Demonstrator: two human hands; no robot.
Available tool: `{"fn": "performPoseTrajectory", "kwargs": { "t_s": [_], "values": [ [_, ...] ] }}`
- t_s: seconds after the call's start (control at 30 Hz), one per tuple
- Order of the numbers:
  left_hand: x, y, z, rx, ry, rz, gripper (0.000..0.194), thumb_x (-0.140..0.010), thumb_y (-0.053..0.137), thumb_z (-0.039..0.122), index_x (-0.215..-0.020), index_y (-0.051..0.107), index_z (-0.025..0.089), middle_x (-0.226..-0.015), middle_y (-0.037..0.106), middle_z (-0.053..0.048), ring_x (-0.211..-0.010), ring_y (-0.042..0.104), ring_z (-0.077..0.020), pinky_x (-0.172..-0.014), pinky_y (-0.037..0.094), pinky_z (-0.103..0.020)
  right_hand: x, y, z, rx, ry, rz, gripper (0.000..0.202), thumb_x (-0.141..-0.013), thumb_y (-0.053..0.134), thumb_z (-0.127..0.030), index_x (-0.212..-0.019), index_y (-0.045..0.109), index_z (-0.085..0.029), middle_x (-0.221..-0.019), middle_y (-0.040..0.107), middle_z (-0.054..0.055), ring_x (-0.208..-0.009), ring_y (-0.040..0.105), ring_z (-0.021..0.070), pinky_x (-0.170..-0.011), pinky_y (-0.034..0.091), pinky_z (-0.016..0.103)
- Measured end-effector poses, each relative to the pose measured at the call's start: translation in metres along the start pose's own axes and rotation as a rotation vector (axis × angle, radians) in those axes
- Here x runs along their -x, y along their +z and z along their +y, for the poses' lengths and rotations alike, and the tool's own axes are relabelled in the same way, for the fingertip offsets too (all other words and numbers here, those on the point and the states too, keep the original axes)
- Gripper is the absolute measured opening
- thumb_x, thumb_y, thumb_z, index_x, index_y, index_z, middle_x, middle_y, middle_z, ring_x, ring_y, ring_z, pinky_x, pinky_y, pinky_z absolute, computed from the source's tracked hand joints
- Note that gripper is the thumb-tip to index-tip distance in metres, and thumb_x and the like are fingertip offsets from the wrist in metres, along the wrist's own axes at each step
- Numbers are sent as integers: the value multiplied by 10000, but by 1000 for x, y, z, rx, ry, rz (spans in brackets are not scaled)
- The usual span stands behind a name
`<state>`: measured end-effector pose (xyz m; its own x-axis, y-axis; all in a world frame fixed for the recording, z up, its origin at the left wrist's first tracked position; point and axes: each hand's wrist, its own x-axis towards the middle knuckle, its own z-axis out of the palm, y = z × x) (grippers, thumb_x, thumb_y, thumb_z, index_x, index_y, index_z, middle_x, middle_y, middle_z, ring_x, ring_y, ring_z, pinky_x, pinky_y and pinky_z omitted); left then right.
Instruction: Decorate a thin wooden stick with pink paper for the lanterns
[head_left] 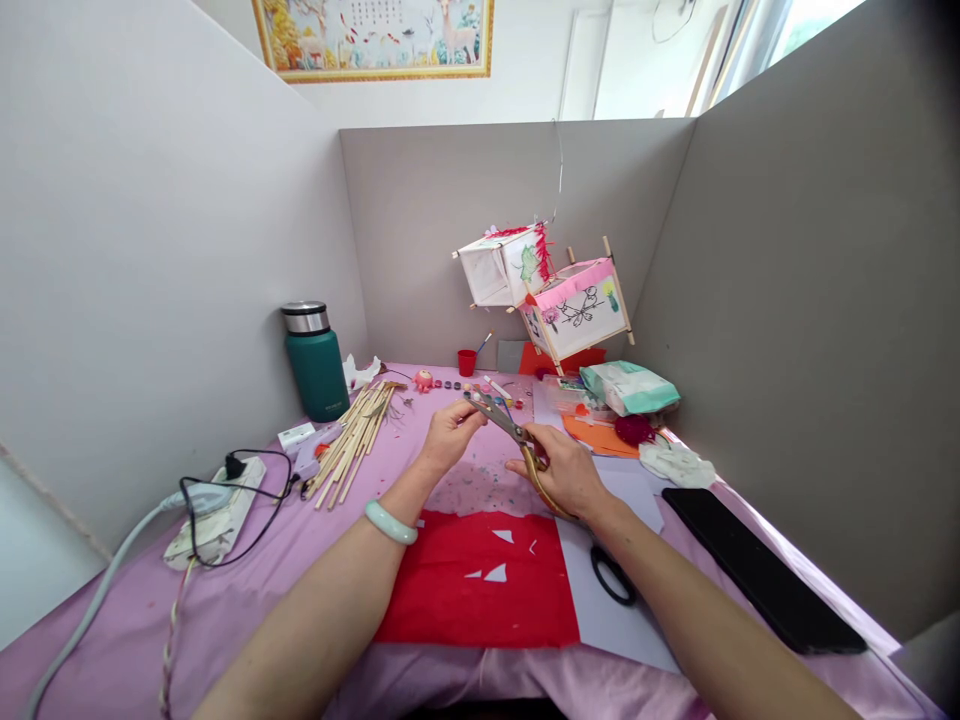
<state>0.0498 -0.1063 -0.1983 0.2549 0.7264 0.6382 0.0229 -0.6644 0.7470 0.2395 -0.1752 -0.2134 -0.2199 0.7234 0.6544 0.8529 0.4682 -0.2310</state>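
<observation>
My right hand (566,470) grips a pair of scissors (496,414) with gold-coloured handles, their blades pointing up and left. At the blade tips, my left hand (454,432) is closed in a pinch; what its fingers hold is too small or hidden to make out. Below both hands a red sheet (480,615) lies flat, with several small white scraps (496,573) on it. White paper (607,625) shows beside and partly under the red sheet. A black scissor handle (613,575) pokes out near my right forearm.
Wooden sticks (356,440), a green bottle (317,360) and a power strip (217,515) with cables lie left. Two decorated lanterns (499,270) hang at the back. Paint pots and a red cup (466,362) stand behind. A wipes pack (630,387) and black phone-like slab (761,570) lie right.
</observation>
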Motion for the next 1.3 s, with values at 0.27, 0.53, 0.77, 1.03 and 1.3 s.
{"fn": "performPoseTrajectory", "kwargs": {
  "t_s": [0.27,0.53,0.77,1.03,1.3],
  "values": [
    [0,0,2,-32,9,20,205,-779,538,305,-693,633,144,-688,589,-24,-702,526,-129,-703,431,-257,0,1,1,-74,-1,3,365,-756,574,-504,-954,574,-198,-722,622,23,-604,546,160,-552,390,255],
    [-1,-1,4,-48,-11,4,231,-789,511,318,-677,624,151,-696,605,-24,-713,535,-132,-696,429,-255,-3,-3,6,-24,-34,-5,477,-738,584,-537,-1071,541,-199,-896,648,62,-724,594,189,-645,433,283],
    [-1,-3,2,-28,-17,2,235,-792,515,338,-716,628,146,-709,602,-24,-709,535,-128,-685,432,-248,-1,-3,4,-8,-20,-29,498,-726,598,-537,-1093,521,-210,-977,638,68,-814,599,213,-685,444,309],
    [0,-3,0,-67,0,-26,233,-803,500,318,-701,614,142,-708,584,-32,-717,522,-134,-692,435,-251,-1,-4,-1,-2,-7,-39,477,-729,603,-503,-1099,530,-211,-955,646,62,-773,600,198,-635,433,294],
    [0,-3,1,-72,19,-10,238,-804,498,315,-663,593,149,-681,559,-18,-696,512,-125,-678,417,-239,-2,-3,-4,-19,0,-35,368,-753,592,-466,-1014,544,-211,-868,648,47,-726,588,191,-599,404,274]
  ]
}}
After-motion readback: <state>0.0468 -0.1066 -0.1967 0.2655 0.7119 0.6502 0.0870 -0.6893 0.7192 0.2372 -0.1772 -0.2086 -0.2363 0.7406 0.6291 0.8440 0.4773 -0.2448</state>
